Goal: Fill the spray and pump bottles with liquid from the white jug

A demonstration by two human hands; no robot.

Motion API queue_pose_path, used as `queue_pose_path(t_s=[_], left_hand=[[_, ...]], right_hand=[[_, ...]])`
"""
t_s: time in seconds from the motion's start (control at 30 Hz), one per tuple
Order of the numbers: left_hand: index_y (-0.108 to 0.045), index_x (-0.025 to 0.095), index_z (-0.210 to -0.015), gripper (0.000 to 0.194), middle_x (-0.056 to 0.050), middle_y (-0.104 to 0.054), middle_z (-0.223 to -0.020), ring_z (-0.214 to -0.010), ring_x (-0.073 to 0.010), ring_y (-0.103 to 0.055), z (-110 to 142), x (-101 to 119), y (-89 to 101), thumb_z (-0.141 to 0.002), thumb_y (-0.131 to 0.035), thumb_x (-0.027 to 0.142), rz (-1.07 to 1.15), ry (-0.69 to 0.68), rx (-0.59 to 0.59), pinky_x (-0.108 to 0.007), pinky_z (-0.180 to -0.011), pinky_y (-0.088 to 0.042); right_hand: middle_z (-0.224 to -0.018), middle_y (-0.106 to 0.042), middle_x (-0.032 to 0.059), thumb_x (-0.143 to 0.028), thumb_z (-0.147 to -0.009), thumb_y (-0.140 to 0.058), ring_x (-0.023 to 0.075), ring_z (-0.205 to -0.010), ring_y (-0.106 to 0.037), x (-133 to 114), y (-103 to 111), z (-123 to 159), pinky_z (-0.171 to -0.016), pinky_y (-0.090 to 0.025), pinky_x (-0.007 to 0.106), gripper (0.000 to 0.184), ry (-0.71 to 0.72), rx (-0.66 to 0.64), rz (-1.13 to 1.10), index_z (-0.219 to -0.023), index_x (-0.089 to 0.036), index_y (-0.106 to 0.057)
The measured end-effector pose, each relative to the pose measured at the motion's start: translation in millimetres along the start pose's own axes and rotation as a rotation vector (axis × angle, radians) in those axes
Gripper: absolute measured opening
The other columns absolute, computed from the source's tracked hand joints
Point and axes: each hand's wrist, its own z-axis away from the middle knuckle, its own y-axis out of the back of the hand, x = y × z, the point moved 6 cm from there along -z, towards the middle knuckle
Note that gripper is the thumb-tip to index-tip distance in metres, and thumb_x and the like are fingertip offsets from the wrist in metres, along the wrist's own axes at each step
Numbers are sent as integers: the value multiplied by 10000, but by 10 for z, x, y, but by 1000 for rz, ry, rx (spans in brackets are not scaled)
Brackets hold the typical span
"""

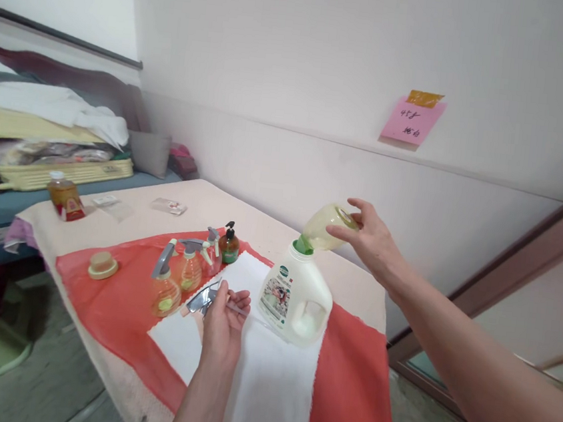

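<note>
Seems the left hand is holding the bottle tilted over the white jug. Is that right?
Not quite, the side is wrong: the head view shows the right hand holding the bottle tilted over the white jug.

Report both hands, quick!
Left hand: palm up, half-curled by a dark shiny item; grip on it cannot be told.
Right hand: closed on the pale yellow bottle, tipped at the white jug's mouth.
</note>
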Motion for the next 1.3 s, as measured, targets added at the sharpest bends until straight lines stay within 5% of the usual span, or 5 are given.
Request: queue_pose_path(t_s=[0.47,0.8,0.93,1.07,1.3], left_hand=[[-508,167,-689,275,-61,-661,-720,-643,-114,-623,18,20,-21,-849,-629,354,21,13,19,-208,-607,-484],[-507,169,-689,287,-63,-670,-742,-650,-113,-623,-17,-14,4,-829,-648,376,-38,-5,13,-209,-612,-484],[-517,170,-698,291,-65,-675,-767,-684,-122,-635,-60,-42,22,-807,-671,392,-78,-33,-8,-215,-627,-493],[-517,167,-689,295,-69,-673,-776,-679,-119,-632,-79,-69,28,-807,-667,392,-117,-39,-2,-214,-624,-496],[-499,170,-669,338,-73,-664,-760,-656,-122,-619,-137,30,69,-835,-612,442,-92,-81,51,-218,-605,-500]], right_hand=[[-1187,-541,83,-482,-640,-738,261,-1051,-549,-142,-98,21,-944,-420,471,769,43,42,-41,-1321,-278,-447],[-1321,-509,54,-475,-682,-740,288,-1123,-552,758,-86,713,-915,-476,480,716,-145,130,-378,-1327,-367,-449],[-1220,-604,43,-446,-713,-721,261,-1099,-594,1092,-317,1200,-932,-471,427,569,-388,146,-783,-1236,-322,-533],[-1294,-592,71,-481,-788,-623,268,-1123,-584,1292,-666,1667,-858,-495,396,508,-516,-11,-1162,-1256,-300,-543],[-1226,-622,63,-513,-782,-601,282,-1026,-604,1707,-920,2116,-897,-426,432,503,-617,-81,-1194,-1236,-305,-545]])
